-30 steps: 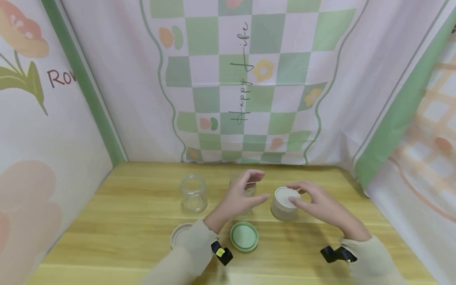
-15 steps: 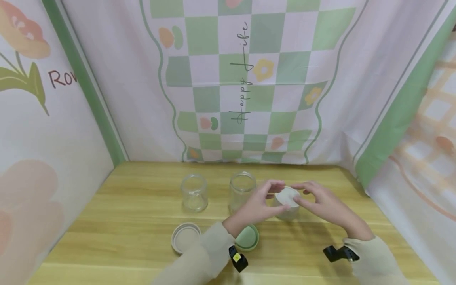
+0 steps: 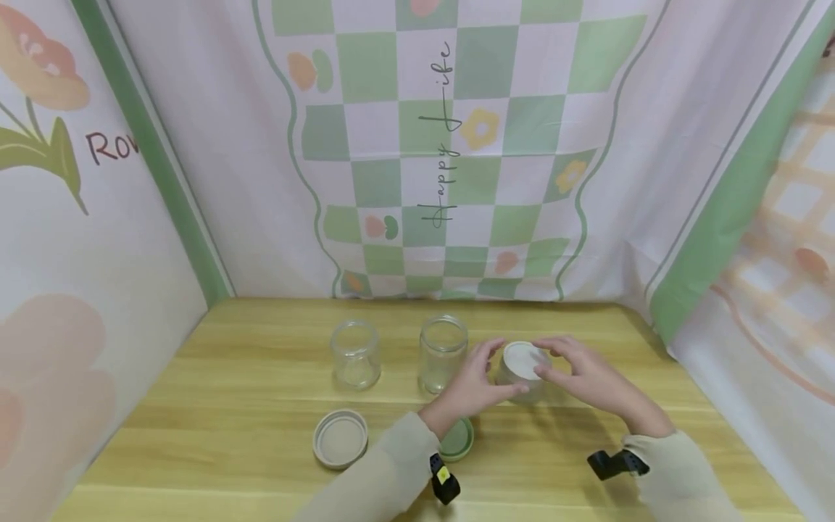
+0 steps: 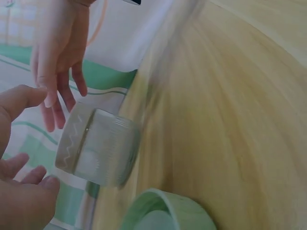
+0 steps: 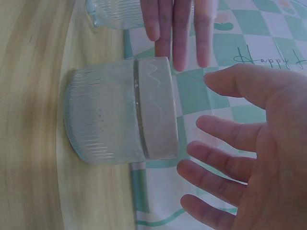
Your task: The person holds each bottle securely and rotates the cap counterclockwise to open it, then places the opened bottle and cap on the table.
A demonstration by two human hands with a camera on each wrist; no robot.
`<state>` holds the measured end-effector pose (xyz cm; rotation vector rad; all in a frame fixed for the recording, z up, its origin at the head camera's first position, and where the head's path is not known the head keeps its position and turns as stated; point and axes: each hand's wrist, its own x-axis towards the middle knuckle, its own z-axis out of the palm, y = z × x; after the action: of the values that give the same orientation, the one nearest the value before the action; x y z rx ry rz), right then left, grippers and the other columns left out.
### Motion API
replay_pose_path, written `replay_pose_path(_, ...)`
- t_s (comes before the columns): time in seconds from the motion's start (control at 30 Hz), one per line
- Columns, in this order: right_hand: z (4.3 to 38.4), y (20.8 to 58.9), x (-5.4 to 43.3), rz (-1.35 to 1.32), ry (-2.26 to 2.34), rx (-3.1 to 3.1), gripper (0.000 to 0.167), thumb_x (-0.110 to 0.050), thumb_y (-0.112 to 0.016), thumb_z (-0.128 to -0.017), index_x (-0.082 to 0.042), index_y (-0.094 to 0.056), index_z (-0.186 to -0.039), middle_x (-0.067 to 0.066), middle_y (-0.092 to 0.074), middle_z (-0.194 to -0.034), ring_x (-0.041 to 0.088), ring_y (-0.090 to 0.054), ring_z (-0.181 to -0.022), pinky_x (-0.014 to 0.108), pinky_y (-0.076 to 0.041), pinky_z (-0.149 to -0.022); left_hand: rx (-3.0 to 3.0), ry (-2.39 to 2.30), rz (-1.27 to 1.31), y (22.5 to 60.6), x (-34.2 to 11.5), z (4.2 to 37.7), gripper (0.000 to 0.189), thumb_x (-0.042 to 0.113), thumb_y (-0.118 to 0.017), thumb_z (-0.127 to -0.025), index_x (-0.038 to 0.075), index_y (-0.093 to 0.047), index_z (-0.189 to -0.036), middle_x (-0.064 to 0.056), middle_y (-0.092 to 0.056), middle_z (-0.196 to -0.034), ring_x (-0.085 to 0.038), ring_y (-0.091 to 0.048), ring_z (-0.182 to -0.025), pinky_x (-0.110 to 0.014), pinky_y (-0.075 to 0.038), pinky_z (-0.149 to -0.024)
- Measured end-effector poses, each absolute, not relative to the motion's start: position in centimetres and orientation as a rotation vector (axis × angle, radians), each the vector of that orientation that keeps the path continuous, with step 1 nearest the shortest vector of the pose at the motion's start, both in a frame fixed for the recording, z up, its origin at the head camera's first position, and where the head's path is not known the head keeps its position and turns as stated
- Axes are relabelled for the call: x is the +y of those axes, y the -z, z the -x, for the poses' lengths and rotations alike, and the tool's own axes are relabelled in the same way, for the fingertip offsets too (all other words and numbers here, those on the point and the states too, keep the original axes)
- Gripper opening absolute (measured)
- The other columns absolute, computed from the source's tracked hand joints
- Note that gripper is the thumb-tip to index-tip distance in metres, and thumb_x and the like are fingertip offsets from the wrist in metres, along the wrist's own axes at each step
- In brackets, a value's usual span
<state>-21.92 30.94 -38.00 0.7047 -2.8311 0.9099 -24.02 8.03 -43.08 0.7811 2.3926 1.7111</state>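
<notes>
A ribbed glass jar (image 5: 105,115) stands upright on the wooden table, its off-white lid (image 3: 524,359) on top. On either side of that lid are my two hands, fingers spread and relaxed. My left hand (image 3: 475,384) is at the lid's left, its thumb in front of the jar in the head view. My right hand (image 3: 590,377) is at the right, thumb tip overlapping the lid's edge in that view. In the right wrist view, a gap shows between the right fingers (image 5: 220,167) and the lid. Neither hand grips anything.
Two lidless clear glass jars, one at the left (image 3: 355,357) and one in the middle (image 3: 443,355), stand in a row with the lidded one. Nearer lie a beige lid (image 3: 341,439) and a green lid (image 3: 458,439), the latter partly hidden by my left sleeve. A checked curtain (image 3: 430,181) hangs behind.
My left hand has moved right, from in front of the middle jar to the lidded jar, shifting back slightly at the end. My right hand has stayed beside the lid.
</notes>
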Motion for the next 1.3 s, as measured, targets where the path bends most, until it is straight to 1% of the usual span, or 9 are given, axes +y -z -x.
replay_pose_path(0.1, 22.0, 38.1, 30.9, -0.693, -0.908, -2.842, 0.049, -0.026, -0.064, -0.100, 0.001, -0.054, -0.139, 0.025, -0.054, -0.134, 0.049, -0.052, -0.119, 0.066, -0.050, -0.087, 2.402, -1.710, -0.684, 43.5, 8.4, 24.2, 0.089, 0.035, -0.086, -0.082, 0.013, -0.037, -0.153, -0.003, -0.041, -0.152, -0.021, -0.041, -0.138, -0.036, -0.040, -0.110)
replay_pose_path(0.3, 22.2, 38.3, 31.0, -0.662, -0.894, -2.863, 0.051, -0.029, -0.063, -0.101, 0.000, -0.052, -0.141, 0.023, -0.055, -0.132, 0.047, -0.053, -0.117, 0.061, -0.053, -0.083, 2.355, -1.726, -0.530, 44.1, 9.4, 24.4, 0.091, 0.030, -0.089, -0.078, 0.014, -0.039, -0.152, -0.005, -0.044, -0.150, -0.028, -0.044, -0.135, -0.045, -0.043, -0.108)
replay_pose_path(0.47, 22.3, 38.5, 31.0, -0.664, -0.916, -2.866, 0.051, -0.028, -0.063, -0.101, 0.001, -0.052, -0.140, 0.023, -0.055, -0.132, 0.046, -0.054, -0.116, 0.060, -0.053, -0.083, 2.320, -1.729, -0.428, 44.4, 10.0, 24.8, 0.088, 0.029, -0.090, -0.076, 0.015, -0.042, -0.149, -0.003, -0.047, -0.147, -0.026, -0.046, -0.133, -0.047, -0.043, -0.107)
replay_pose_path(0.63, 22.3, 38.6, 31.0, -0.659, -0.905, -2.878, 0.051, -0.029, -0.062, -0.101, 0.002, -0.052, -0.140, 0.024, -0.055, -0.133, 0.043, -0.055, -0.115, 0.059, -0.053, -0.083, 2.245, -1.771, -0.319, 44.7, 10.5, 25.2, 0.085, 0.022, -0.091, -0.075, 0.017, -0.045, -0.145, 0.000, -0.050, -0.143, -0.026, -0.047, -0.131, -0.048, -0.043, -0.107)
replay_pose_path(0.8, 22.3, 38.6, 30.9, -0.647, -0.912, -2.882, 0.051, -0.030, -0.062, -0.101, 0.001, -0.052, -0.140, 0.024, -0.054, -0.132, 0.044, -0.055, -0.115, 0.058, -0.054, -0.082, 2.172, -1.839, -0.283, 45.3, 10.8, 25.5, 0.077, 0.014, -0.091, -0.074, 0.018, -0.051, -0.139, 0.001, -0.054, -0.138, -0.026, -0.049, -0.130, -0.050, -0.041, -0.109)
replay_pose_path(0.93, 22.3, 38.7, 30.8, -0.616, -0.912, -2.885, 0.051, -0.031, -0.062, -0.101, 0.002, -0.053, -0.140, 0.023, -0.055, -0.131, 0.043, -0.054, -0.115, 0.055, -0.054, -0.081, 2.140, -1.870, -0.284, 45.9, 10.9, 25.6, 0.074, 0.010, -0.091, -0.073, 0.019, -0.053, -0.135, 0.003, -0.056, -0.135, -0.025, -0.050, -0.129, -0.049, -0.039, -0.110)
replay_pose_path(1.07, 22.4, 38.7, 30.4, -0.587, -0.894, -2.898, 0.054, -0.034, -0.063, -0.100, 0.004, -0.055, -0.138, 0.024, -0.055, -0.129, 0.041, -0.054, -0.112, 0.054, -0.054, -0.081, 2.123, -1.880, -0.290, 46.0, 10.8, 25.6, 0.072, 0.010, -0.091, -0.073, 0.020, -0.053, -0.134, 0.005, -0.057, -0.132, -0.023, -0.050, -0.128, -0.048, -0.040, -0.110)
replay_pose_path(1.3, 23.2, 39.0, 29.4, -0.557, -0.829, -2.874, 0.064, -0.043, -0.071, -0.093, 0.007, -0.059, -0.132, 0.026, -0.056, -0.127, 0.041, -0.054, -0.113, 0.058, -0.051, -0.087, 2.080, -1.899, -0.276, 45.9, 10.6, 25.4, 0.068, 0.010, -0.090, -0.075, 0.022, -0.054, -0.132, 0.008, -0.056, -0.130, -0.024, -0.049, -0.128, -0.050, -0.039, -0.110)
